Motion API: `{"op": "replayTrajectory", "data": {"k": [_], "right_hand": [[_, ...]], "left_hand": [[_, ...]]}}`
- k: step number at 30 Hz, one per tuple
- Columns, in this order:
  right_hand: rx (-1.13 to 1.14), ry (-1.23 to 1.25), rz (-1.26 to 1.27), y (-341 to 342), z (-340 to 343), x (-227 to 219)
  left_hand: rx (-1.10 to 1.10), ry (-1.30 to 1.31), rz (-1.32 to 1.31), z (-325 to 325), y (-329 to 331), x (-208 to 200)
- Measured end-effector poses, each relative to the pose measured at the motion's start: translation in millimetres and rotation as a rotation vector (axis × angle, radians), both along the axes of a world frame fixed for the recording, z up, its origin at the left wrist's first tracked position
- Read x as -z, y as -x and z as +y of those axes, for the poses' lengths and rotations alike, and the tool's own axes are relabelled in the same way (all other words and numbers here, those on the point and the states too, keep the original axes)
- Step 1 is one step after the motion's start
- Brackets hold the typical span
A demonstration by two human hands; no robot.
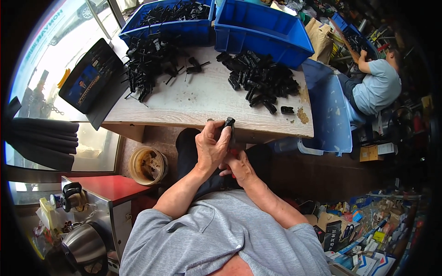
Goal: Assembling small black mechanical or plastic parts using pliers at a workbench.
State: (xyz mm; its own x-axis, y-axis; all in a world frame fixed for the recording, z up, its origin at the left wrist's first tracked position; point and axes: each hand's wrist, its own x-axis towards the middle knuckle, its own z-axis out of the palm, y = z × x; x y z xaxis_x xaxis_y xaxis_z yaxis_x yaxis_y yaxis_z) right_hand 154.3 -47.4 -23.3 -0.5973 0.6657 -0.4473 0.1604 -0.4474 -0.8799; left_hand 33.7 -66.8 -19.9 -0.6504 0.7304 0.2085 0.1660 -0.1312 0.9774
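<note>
Cluttered workshop space surrounds a worn wooden table (193, 99), and the person sits at its near edge in a grey shirt. Nearest, the right hand (237, 168) rests low over the lap, fingers curled around something red that is mostly hidden by the left hand; what it is cannot be told. Just above, the left hand (211, 146) closes around a small black plastic part (229, 125), thumb and fingers pinching its lower end, so only the top shows. That part is dark, matte and elongated, standing roughly upright, its long axis pointing away toward the table edge, which it nearly touches. Farther out, a heap of black parts (260, 80) lies to the right, and a looser pile with thin stems (147, 64) to the left. Beyond them stand two blue bins (262, 30). A tablet (87, 80) leans at the left edge, and another person (375, 85) sits at far right.
</note>
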Motion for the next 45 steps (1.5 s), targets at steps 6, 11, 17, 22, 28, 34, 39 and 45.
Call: {"op": "replayTrajectory", "data": {"k": [6,11,17,22,28,34,39,45], "right_hand": [[-0.03,0.047,-0.019,1.3,2.3,-5.3],[0.025,-0.036,-0.007,3.8,-0.1,-15.5],[-0.067,0.011,0.005,2.1,8.4,1.5],[-0.014,0.046,0.015,1.3,6.5,-6.5],[0.115,0.054,0.054,-6.1,16.1,-2.2],[0.251,0.103,0.084,-16.7,21.9,5.4],[0.246,0.132,0.113,-15.5,18.4,0.2],[0.241,0.151,0.116,-20.5,23.6,4.7]], "left_hand": [[-0.039,-0.027,0.079,2.3,0.1,0.4],[0.004,0.007,0.003,0.6,-1.1,-3.0],[0.008,0.022,0.0,1.0,-4.1,1.2],[-0.011,-0.032,0.034,6.6,-0.6,4.4],[0.113,-0.05,0.085,34.4,11.4,-18.8],[0.294,-0.113,0.163,134.7,29.2,-74.5],[0.106,-0.248,0.523,168.5,35.8,-81.5],[-0.018,-0.102,0.697,113.8,36.6,-42.6]]}}
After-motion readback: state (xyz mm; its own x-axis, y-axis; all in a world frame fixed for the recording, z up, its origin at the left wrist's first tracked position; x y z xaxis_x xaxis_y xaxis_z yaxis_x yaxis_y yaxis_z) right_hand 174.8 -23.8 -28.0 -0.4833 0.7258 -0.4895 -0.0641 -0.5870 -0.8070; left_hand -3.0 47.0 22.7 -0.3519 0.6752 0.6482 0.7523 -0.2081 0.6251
